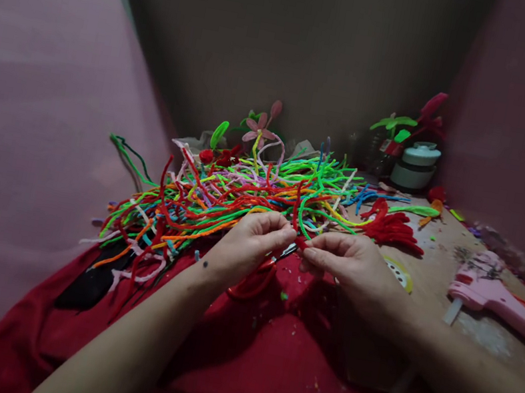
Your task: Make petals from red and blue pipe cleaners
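The red pipe cleaner sits between my hands, over the red cloth. Thumb against fingers, my left hand and right hand each pinch it, forearms angled inward. Red-handled scissors lie below; heaped stems crowd just beyond. Open cloth spreads between my forearms; the pink glue gun lies well to the right.

No text, label, brand, number or sign readable (light dim, small details unclear).
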Tool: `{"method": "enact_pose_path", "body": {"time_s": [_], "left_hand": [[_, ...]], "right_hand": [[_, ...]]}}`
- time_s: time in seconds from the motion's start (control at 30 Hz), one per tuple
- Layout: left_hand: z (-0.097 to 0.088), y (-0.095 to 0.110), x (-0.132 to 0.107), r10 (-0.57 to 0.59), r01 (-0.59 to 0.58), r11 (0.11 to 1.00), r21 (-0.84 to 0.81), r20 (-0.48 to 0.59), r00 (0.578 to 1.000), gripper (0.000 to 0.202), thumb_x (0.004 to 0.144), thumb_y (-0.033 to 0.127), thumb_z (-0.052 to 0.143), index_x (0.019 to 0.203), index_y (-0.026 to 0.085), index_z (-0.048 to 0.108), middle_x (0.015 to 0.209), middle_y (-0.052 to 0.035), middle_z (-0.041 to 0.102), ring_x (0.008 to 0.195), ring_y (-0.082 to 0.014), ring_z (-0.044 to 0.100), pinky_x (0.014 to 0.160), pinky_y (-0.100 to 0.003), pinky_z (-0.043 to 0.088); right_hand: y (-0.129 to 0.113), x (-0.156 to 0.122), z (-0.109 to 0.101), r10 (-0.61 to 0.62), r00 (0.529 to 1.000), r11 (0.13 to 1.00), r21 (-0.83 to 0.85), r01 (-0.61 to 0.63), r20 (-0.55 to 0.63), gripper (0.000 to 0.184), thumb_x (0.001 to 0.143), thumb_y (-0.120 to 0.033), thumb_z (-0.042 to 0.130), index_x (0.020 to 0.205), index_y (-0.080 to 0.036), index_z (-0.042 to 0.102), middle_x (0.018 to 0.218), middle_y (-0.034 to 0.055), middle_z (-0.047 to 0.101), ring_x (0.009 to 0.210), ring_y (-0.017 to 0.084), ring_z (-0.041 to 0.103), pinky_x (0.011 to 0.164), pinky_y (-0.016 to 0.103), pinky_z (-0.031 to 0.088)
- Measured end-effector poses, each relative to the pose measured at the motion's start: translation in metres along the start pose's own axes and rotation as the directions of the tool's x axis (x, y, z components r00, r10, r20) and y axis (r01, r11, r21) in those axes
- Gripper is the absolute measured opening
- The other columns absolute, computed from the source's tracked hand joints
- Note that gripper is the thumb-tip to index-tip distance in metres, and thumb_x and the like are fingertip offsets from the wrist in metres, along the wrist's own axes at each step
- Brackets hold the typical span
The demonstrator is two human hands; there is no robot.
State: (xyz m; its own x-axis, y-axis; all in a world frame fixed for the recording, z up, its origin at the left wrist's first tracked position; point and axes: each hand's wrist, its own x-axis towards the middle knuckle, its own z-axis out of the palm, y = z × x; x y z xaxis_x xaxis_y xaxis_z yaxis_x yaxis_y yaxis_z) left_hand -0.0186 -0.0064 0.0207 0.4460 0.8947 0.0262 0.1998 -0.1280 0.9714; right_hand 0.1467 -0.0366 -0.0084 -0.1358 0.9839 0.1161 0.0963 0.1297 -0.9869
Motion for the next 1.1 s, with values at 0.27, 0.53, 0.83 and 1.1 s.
{"method": "enact_pose_path", "body": {"time_s": [0.27, 0.53, 0.83, 1.1], "left_hand": [[0.006, -0.017, 0.001, 0.597, -0.427, 0.584, 0.690, -0.009, 0.802, 0.013, 0.085, 0.022, 0.050, 0.077, 0.015, 0.058, 0.073, -0.0032, 0.059, 0.069, -0.0124, 0.051, 0.066, -0.024, 0.040], [0.005, -0.013, -0.003, 0.509, -0.388, 0.487, 0.783, 0.106, 0.854, 0.015, 0.086, 0.017, 0.043, 0.072, 0.016, 0.048, 0.069, -0.0021, 0.052, 0.064, -0.0128, 0.045, 0.061, -0.025, 0.037], [0.006, 0.001, -0.010, 0.240, -0.277, 0.764, 0.583, 0.143, 0.960, 0.019, 0.086, 0.021, 0.044, 0.067, 0.016, 0.044, 0.065, 0.0024, 0.044, 0.060, -0.0089, 0.039, 0.057, -0.022, 0.033], [0.004, 0.001, -0.008, 0.255, -0.261, 0.815, 0.518, 0.084, 0.963, 0.019, 0.083, 0.020, 0.047, 0.065, 0.015, 0.047, 0.061, 0.0034, 0.045, 0.057, -0.0078, 0.039, 0.056, -0.021, 0.032]], "right_hand": [[0.005, 0.003, -0.001, -0.013, 0.997, 1.000, -0.017, 0.012, -0.080, 0.015, 0.069, -0.026, 0.061, 0.063, -0.013, 0.064, 0.056, 0.0009, 0.060, 0.051, 0.010, 0.047, 0.051, 0.024, 0.035], [0.004, -0.003, 0.002, -0.244, 0.969, 0.929, -0.293, 0.225, -0.030, 0.016, 0.078, -0.020, 0.056, 0.064, -0.015, 0.063, 0.058, 0.0003, 0.059, 0.055, 0.011, 0.051, 0.054, 0.025, 0.039], [0.003, -0.006, 0.002, -0.735, 0.677, 0.475, -0.691, 0.545, 0.028, 0.016, 0.082, -0.018, 0.053, 0.083, -0.013, 0.069, 0.073, 0.0077, 0.051, 0.073, 0.019, 0.047, 0.066, 0.034, 0.041], [-0.002, -0.004, -0.002, -0.463, 0.887, 0.776, -0.485, 0.403, -0.003, 0.011, 0.078, -0.024, 0.060, 0.072, -0.017, 0.067, 0.067, 0.0017, 0.060, 0.066, 0.014, 0.051, 0.066, 0.030, 0.040]]}}
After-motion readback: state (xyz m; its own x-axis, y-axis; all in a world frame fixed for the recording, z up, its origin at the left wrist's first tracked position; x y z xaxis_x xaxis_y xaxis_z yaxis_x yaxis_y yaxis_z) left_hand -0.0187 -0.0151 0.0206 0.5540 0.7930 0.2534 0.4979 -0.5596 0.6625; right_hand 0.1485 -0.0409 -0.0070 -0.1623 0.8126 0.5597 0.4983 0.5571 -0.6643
